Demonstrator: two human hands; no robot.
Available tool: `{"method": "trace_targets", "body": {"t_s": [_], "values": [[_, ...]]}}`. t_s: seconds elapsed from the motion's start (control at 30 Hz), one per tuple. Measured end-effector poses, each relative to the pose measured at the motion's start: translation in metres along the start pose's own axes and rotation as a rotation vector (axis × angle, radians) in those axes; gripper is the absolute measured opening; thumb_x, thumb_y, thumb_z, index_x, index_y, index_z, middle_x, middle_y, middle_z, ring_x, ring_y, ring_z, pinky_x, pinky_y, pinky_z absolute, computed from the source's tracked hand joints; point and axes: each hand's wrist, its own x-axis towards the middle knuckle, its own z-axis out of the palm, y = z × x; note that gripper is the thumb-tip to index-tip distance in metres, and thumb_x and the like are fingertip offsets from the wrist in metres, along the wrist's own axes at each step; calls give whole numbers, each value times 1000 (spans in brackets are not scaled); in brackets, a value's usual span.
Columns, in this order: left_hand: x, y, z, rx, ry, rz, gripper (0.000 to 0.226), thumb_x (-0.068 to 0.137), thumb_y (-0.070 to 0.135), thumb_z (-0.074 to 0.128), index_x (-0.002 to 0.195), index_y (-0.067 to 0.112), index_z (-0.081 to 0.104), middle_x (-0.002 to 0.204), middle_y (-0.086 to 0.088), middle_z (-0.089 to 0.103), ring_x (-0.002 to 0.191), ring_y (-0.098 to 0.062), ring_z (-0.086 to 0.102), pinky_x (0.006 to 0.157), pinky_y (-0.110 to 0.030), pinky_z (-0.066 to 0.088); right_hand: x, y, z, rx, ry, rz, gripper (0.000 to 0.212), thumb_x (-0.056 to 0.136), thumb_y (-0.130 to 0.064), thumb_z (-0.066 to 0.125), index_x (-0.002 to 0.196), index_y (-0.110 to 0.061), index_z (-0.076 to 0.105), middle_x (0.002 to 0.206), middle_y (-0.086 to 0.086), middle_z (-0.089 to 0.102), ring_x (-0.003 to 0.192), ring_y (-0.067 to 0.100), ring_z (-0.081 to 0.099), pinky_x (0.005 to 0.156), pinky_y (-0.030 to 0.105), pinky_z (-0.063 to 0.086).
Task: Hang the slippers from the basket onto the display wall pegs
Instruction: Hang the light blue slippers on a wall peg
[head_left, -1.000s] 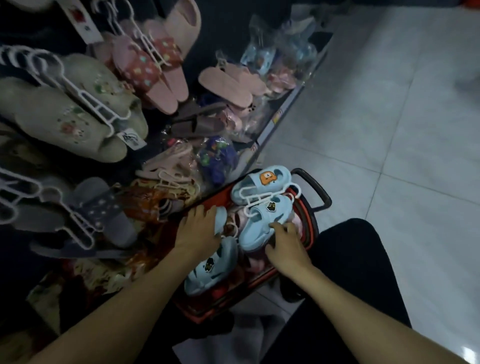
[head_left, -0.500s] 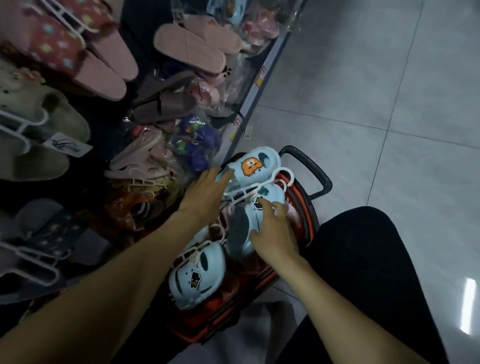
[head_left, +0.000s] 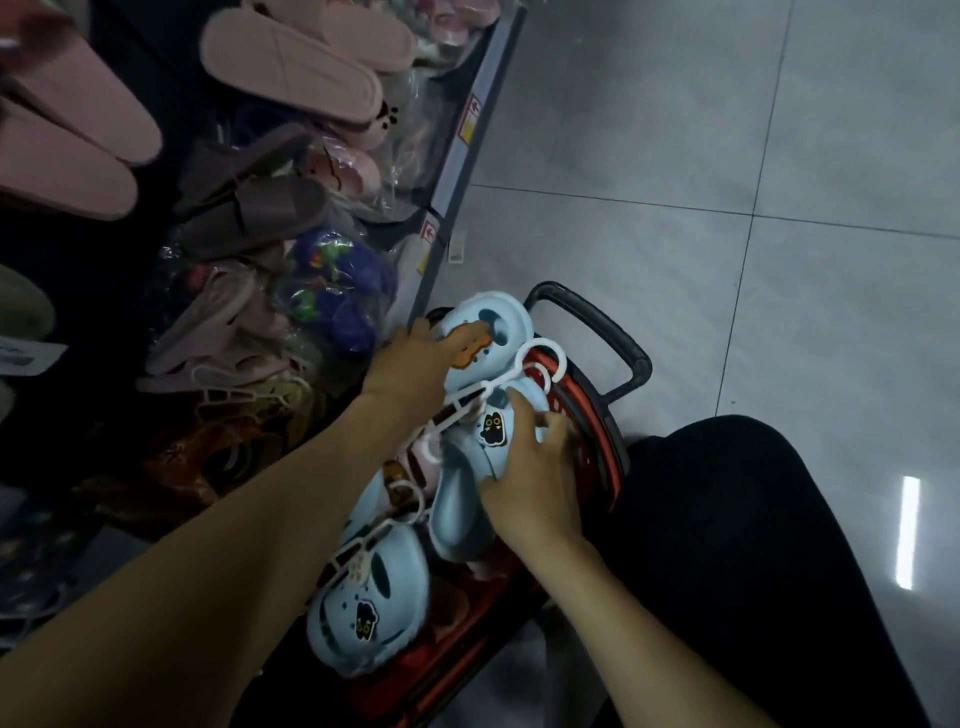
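pale blue slippers (head_left: 374, 613) fill the red basket (head_left: 597, 415) — one pair at its near end. mid-basket, the right hand (head_left: 535, 483) curls spread fingers round the black-patch slipper (head_left: 457, 499); at the far end the left hand (head_left: 410, 364) grips the orange-patch slipper (head_left: 506, 317). beyond the basket — shelved pink slippers (head_left: 301, 67).

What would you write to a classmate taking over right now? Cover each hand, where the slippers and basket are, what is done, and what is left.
Left hand grips the orange-charm slipper; right hand grips the black-charm slipper.
A white hanger lies between them, all in the red basket.
Done: pair grasped.
Left: lift it and hang it on a display peg; a second blue pair waits in the basket.
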Motion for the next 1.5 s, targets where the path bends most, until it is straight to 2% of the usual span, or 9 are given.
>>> {"method": "trace_targets", "body": {"t_s": [0.1,0.33,0.63,0.77,0.93,1.1,1.23,1.33,1.5], "values": [[0,2,-8,14,4,-3,86,87,10,58,148,46,11,128,-18,37,111,-37,47,79,-41,47,1,0,0,87,-11,54,98,79,-23,74,146,-48,7,133,-1,17,93,18,48,75,28,51],[-23,0,-32,-55,37,-37,86,79,37,68,146,45,15,113,-16,53,96,-39,59,74,-41,47,0,-4,-4,180,-69,115,107,68,-28,79,145,-51,8,127,-2,13,96,21,51,78,30,51],[-68,-20,-37,-326,-28,-186,87,67,55,74,138,30,30,119,-9,53,103,-33,57,84,-40,50,1,-6,-33,206,47,123,76,72,-17,62,140,-42,39,116,1,27,102,26,51,94,35,50],[-85,-29,-8,-411,-118,-121,82,68,52,80,131,15,45,115,-4,39,105,-22,50,81,-25,38,5,2,-41,209,26,189,65,85,-11,51,144,-34,39,126,8,26,96,29,55,88,28,47],[-95,-25,22,-626,-103,-135,72,61,46,85,115,14,49,112,0,40,103,-18,48,84,-25,38,-4,3,-35,19,-120,103,72,83,4,49,145,-31,34,131,12,21,95,25,47,87,24,43],[-94,-1,31,-477,-44,-159,74,71,48,71,130,14,40,125,-5,40,115,-31,40,98,-42,39,-9,-1,-35,-270,-166,14,68,76,0,60,133,-27,34,129,11,19,112,31,33,89,32,46],[-95,-3,31,-513,-189,-104,96,73,57,68,150,29,17,152,2,24,130,-31,24,106,-41,32,-9,-2,-41,-385,-335,-14,83,73,-15,72,139,-27,22,150,9,-5,126,36,25,93,37,46],[-99,-12,27,-502,-426,-59,126,60,76,69,153,35,-5,160,11,-4,143,-32,1,115,-47,19,-9,1,-44,-453,-468,-45,119,66,-30,84,151,-30,0,154,-3,-34,138,41,15,99,41,44],[-97,0,22,-284,-381,33,138,53,76,75,154,26,-4,159,4,2,140,-37,5,110,-47,28,-8,0,-38,-561,-450,-104,140,58,-46,88,149,-41,-18,156,-8,-31,138,42,13,95,45,47]]}}
